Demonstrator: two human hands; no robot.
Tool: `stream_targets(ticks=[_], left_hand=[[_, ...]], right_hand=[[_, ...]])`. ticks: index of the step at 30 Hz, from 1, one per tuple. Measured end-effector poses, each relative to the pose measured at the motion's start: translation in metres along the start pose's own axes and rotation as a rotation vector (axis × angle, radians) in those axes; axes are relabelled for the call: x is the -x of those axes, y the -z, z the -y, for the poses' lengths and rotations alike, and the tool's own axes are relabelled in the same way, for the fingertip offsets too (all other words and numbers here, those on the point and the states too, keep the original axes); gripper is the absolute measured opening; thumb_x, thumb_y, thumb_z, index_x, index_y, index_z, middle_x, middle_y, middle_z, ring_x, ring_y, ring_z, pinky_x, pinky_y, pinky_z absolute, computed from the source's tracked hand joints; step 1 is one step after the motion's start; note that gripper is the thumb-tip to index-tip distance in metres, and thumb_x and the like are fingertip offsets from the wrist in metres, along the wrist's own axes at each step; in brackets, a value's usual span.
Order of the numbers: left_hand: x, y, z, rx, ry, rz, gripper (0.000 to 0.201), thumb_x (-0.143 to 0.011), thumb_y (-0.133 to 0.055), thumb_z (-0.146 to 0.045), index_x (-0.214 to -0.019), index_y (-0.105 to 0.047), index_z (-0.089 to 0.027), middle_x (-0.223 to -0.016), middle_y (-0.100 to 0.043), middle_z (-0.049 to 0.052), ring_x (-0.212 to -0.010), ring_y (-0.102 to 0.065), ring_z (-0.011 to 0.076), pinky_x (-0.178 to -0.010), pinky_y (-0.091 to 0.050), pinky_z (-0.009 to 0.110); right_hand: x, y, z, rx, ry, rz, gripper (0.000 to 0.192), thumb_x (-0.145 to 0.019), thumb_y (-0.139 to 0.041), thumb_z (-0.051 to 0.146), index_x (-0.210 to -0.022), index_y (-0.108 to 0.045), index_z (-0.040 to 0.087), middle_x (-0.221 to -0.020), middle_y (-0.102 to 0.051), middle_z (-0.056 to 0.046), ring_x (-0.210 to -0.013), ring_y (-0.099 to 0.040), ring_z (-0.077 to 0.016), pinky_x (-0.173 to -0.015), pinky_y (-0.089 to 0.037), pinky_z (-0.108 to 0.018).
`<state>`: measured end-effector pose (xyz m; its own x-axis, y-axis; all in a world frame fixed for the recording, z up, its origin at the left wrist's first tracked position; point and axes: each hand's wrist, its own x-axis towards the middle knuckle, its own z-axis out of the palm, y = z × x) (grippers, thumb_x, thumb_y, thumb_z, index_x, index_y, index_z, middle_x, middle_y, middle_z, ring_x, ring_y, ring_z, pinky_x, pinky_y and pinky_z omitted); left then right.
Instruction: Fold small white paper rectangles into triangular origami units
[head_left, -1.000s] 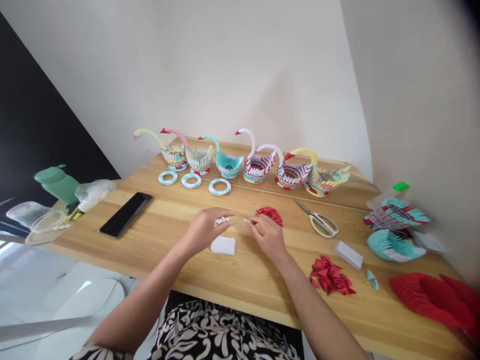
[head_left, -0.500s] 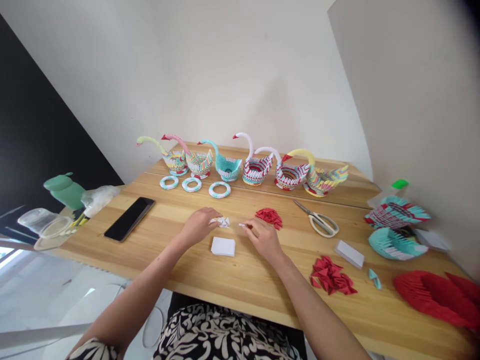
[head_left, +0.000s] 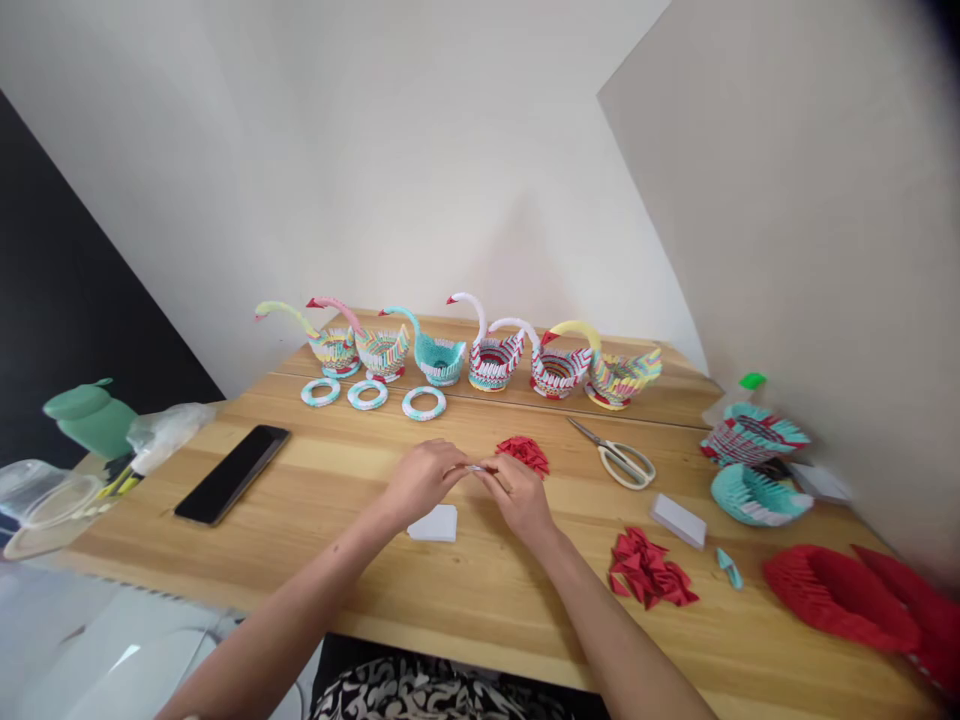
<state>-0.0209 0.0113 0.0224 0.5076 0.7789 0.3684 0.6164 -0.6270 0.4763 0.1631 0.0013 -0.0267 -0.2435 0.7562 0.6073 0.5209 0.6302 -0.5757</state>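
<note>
We see our two hands meeting above the middle of the wooden surface point(head_left: 360, 560), the left hand point(head_left: 421, 480) and right hand point(head_left: 520, 497) both pinching a small white paper piece point(head_left: 475, 468) between fingertips. The piece runs roughly left to right, one end in each grip, just above a stack of white paper point(head_left: 433, 523) lying flat under the left hand. A pile of red folded pieces point(head_left: 523, 453) sits just beyond the right hand, scissors point(head_left: 618, 461) lie further right, a black phone point(head_left: 232, 473) lies well off to the left, and a row of paper swans point(head_left: 457, 350) stands along the back.
</note>
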Motion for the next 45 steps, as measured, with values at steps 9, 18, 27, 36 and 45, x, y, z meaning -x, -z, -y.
stream_targets(ticks=[9, 18, 27, 36, 45], left_hand=[[-0.009, -0.017, 0.005, 0.167, -0.008, -0.165, 0.014, -0.085, -0.057, -0.024, -0.084, -0.069, -0.016, -0.078, -0.069, 0.005, -0.074, -0.061, 0.0164, -0.068, -0.042, 0.025], [0.001, -0.018, 0.004, 0.315, 0.026, -0.231, 0.010, -0.082, -0.061, -0.022, -0.079, -0.068, -0.016, -0.070, -0.068, 0.002, -0.066, -0.060, 0.0138, -0.065, -0.041, 0.023], [0.002, -0.015, 0.001, 0.274, 0.022, -0.178, 0.011, -0.082, -0.061, -0.022, -0.076, -0.068, -0.016, -0.069, -0.066, 0.002, -0.066, -0.058, 0.0134, -0.063, -0.039, 0.023], [0.002, -0.014, 0.000, 0.359, 0.120, -0.115, 0.011, -0.080, -0.061, -0.023, -0.075, -0.067, -0.016, -0.068, -0.064, 0.001, -0.065, -0.057, 0.0122, -0.060, -0.039, 0.021], [0.003, -0.018, 0.006, 0.405, 0.164, -0.065, 0.015, -0.080, -0.061, -0.028, -0.074, -0.068, -0.016, -0.070, -0.066, 0.001, -0.066, -0.057, 0.0126, -0.062, -0.040, 0.021]], right_hand=[[-0.003, 0.007, -0.002, -0.165, -0.182, -0.116, 0.012, -0.084, -0.060, 0.027, -0.094, -0.065, 0.021, -0.088, -0.069, -0.005, -0.081, -0.065, -0.0194, -0.075, -0.051, -0.032], [-0.002, 0.006, 0.001, -0.225, -0.156, -0.061, 0.006, -0.083, -0.061, 0.023, -0.084, -0.068, 0.023, -0.078, -0.068, -0.002, -0.073, -0.063, -0.0169, -0.069, -0.049, -0.029], [-0.004, 0.008, 0.009, -0.203, -0.088, -0.077, 0.009, -0.085, -0.059, 0.022, -0.086, -0.068, 0.024, -0.079, -0.069, -0.002, -0.073, -0.063, -0.0170, -0.070, -0.049, -0.030], [-0.003, 0.007, 0.008, -0.190, -0.073, -0.073, 0.009, -0.086, -0.059, 0.024, -0.087, -0.068, 0.023, -0.077, -0.069, -0.002, -0.072, -0.062, -0.0166, -0.071, -0.049, -0.030], [-0.003, 0.008, 0.012, -0.173, -0.160, 0.004, 0.014, -0.087, -0.054, 0.028, -0.082, -0.065, 0.022, -0.076, -0.066, -0.003, -0.071, -0.060, -0.0175, -0.068, -0.047, -0.030]])
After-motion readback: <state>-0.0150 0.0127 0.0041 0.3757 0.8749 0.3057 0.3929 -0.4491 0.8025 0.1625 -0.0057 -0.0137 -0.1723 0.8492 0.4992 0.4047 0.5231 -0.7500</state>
